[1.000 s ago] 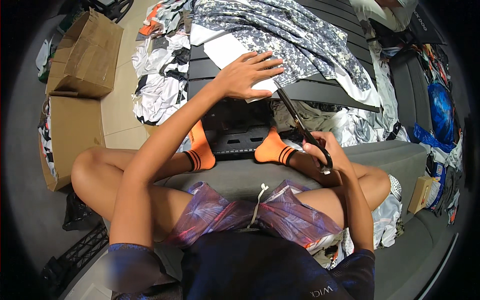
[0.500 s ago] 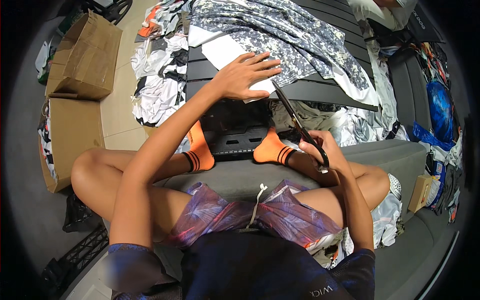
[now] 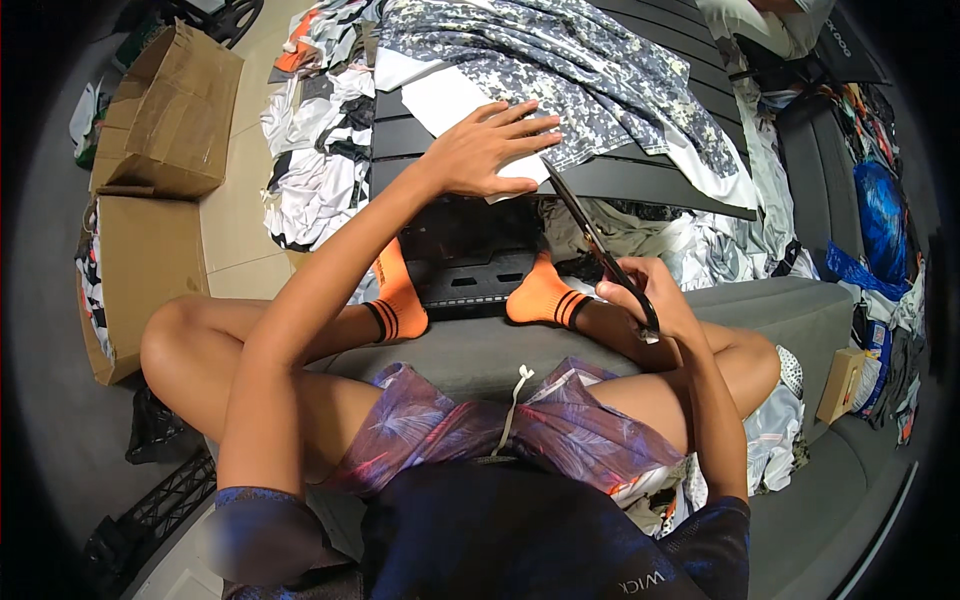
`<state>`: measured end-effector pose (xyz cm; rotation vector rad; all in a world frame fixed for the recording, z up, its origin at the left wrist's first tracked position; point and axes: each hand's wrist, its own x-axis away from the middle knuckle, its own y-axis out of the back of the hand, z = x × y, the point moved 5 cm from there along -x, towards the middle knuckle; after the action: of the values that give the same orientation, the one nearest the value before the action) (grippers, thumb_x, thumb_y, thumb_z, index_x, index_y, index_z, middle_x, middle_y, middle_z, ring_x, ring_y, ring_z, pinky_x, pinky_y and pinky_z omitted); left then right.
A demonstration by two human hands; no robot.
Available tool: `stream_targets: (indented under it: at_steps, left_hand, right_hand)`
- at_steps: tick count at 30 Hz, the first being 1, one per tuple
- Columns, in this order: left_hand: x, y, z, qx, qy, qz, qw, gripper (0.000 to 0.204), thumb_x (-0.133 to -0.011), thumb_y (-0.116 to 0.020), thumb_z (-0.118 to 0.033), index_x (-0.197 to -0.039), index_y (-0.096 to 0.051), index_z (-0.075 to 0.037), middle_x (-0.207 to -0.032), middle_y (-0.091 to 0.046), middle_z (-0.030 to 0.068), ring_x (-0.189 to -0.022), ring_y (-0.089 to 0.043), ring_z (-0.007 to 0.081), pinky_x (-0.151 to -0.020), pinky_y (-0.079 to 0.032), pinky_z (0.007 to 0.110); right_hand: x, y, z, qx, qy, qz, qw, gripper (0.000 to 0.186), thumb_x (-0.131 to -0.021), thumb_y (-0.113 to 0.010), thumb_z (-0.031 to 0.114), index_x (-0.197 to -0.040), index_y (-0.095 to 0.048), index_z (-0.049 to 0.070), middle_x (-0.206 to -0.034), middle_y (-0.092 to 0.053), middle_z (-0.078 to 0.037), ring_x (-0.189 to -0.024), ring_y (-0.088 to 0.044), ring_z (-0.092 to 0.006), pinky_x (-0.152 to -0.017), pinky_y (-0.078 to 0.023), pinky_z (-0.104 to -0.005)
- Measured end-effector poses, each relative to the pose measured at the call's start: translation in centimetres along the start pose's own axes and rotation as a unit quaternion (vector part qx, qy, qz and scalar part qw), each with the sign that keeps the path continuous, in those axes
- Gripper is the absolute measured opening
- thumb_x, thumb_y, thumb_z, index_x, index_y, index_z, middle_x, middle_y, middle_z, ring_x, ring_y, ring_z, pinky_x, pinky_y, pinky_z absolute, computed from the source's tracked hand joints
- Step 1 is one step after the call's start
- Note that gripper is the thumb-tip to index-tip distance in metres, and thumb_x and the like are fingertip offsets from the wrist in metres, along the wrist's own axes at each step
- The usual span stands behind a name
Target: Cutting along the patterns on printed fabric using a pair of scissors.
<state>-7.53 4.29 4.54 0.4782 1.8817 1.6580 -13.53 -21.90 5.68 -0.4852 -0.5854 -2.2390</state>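
Your left hand (image 3: 490,155) lies palm down, its fingers spread wide over a white piece (image 3: 428,98) at the near edge of the dark slatted table (image 3: 600,183), where the camouflage-patterned cloth (image 3: 600,75) also lies. Your right hand (image 3: 650,290) keeps its fingers wrapped around the black scissors (image 3: 585,225), whose tip points up just beside your left thumb.

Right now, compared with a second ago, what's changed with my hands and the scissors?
Nothing has visibly moved, been taken hold of or let go. Your left hand still lies spread over the cloth; your right hand still holds the scissors.
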Motion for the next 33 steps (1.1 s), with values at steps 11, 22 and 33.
stream_targets:
  at_steps: [11,22,33]
  left_hand:
    - [0.1,-0.2,-0.3,0.01,-0.001,-0.002,1.0,0.071,-0.089,-0.045,-0.061,-0.149,-0.034,-0.024,-0.156,-0.029,-0.0015,-0.144,-0.024,0.0243,-0.117,-0.019,0.045]
    - [-0.5,1.2,-0.9,0.116,0.025,-0.01,0.993,0.065,-0.088,-0.057,-0.045,-0.145,-0.041,-0.017,-0.152,-0.036,0.004,-0.143,-0.027,0.0278,-0.115,-0.022,0.045]
    - [-0.3,3.2,2.6,0.326,0.141,-0.263,0.897,0.042,-0.088,-0.053,-0.019,-0.126,-0.057,-0.002,-0.132,-0.054,0.0159,-0.129,-0.046,0.0317,-0.109,-0.033,0.041]
  right_hand:
    - [0.3,0.6,-0.2,0.03,0.036,0.01,0.999,0.035,-0.082,-0.071,0.034,-0.081,-0.062,0.0,-0.054,-0.047,0.002,-0.045,-0.041,-0.0062,-0.042,-0.029,-0.025]
    - [1.2,4.2,-0.2,-0.103,0.021,0.044,0.993,0.037,-0.083,-0.071,0.037,-0.084,-0.062,0.001,-0.055,-0.05,0.001,-0.042,-0.045,-0.0062,-0.04,-0.035,-0.0227]
    - [-2.7,7.9,-2.3,-0.061,0.145,-0.207,0.966,0.028,-0.088,-0.072,0.025,-0.085,-0.058,0.001,-0.055,-0.05,0.002,-0.046,-0.045,-0.005,-0.042,-0.034,-0.0236]
